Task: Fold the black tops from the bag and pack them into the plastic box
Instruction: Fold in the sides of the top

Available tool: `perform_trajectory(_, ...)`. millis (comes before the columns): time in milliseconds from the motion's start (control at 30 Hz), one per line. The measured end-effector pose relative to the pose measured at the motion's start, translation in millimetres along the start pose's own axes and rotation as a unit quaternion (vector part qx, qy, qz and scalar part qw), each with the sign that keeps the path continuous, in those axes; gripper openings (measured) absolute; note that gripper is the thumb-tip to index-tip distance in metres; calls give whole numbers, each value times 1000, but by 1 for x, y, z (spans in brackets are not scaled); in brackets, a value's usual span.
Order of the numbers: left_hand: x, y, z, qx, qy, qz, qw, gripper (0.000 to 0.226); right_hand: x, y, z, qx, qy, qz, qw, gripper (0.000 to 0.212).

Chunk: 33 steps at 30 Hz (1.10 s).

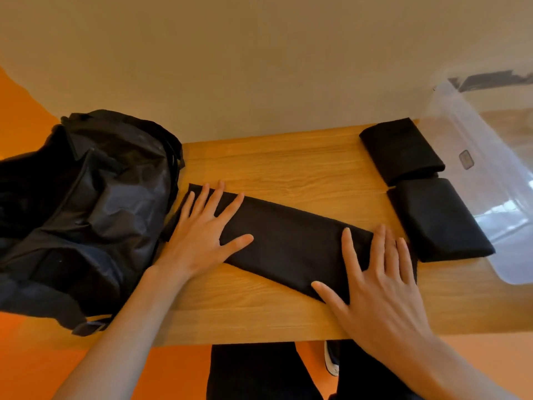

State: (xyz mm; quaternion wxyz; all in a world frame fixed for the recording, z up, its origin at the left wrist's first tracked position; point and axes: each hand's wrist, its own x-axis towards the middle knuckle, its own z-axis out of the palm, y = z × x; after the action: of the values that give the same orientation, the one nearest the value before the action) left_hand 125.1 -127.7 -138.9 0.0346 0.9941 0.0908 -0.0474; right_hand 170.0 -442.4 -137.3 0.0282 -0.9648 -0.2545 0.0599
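Wooden table (288,157), left hand (199,235) and right hand (377,287) spread flat on black top (288,241), plastic box (490,134) (cropped right), contents unclear.

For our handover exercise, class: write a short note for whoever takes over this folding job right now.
Left hand lies flat on the left end of the long top, right hand flat on its right end.
Bag at the table left, box at right.
Done: far folded top and near folded top lie beside the box.
Left: finish folding the long top, pack all three, check the bag for more.
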Motion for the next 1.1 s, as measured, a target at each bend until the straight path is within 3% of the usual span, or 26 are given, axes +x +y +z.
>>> perform_trajectory(67, -1, 8, -8, -25, 54, -24, 998, 89, 0, 3, -5, 3, 10, -46, 999, 97)
perform_trajectory(133, -7, 26, -10, -8, 100, -99, 990, 87, 16, 9, -13, 2, 6, -155, 988, 90)
perform_trajectory(200, -11, 41, 0, -3, 51, -168, 984, 92, 38, 13, -17, -16, -29, -283, 958, 83)
perform_trajectory(267, -10, 45, 12, -13, 18, -204, 979, 97, 53, 13, -13, -32, -65, -336, 939, 81)
perform_trajectory(433, 6, 35, 16, 15, 18, -166, 986, 99, 41, 12, -8, 1, -71, -267, 961, 83)
perform_trajectory(700, 87, 32, -3, 12, -12, -3, 1000, 104, -11, -32, 2, 87, -30, -124, 988, 85)
perform_trajectory(800, 97, 42, -14, -7, 23, 1, 1000, 100, 4, -25, -9, 115, -46, -159, 979, 82)
perform_trajectory(867, 90, 55, -12, 23, 71, -41, 996, 88, 30, -9, -17, 75, -28, -238, 968, 80)
perform_trajectory(967, 76, 70, 3, 29, 20, -120, 992, 87, 56, 11, -17, 2, -73, -341, 937, 78)
perform_trajectory(1033, 74, 67, 8, -14, 4, -151, 988, 90, 57, 18, -13, -1, -69, -348, 935, 78)
perform_trajectory(1100, 80, 61, 8, -21, 10, -132, 991, 95, 50, 20, -10, 21, -67, -334, 940, 79)
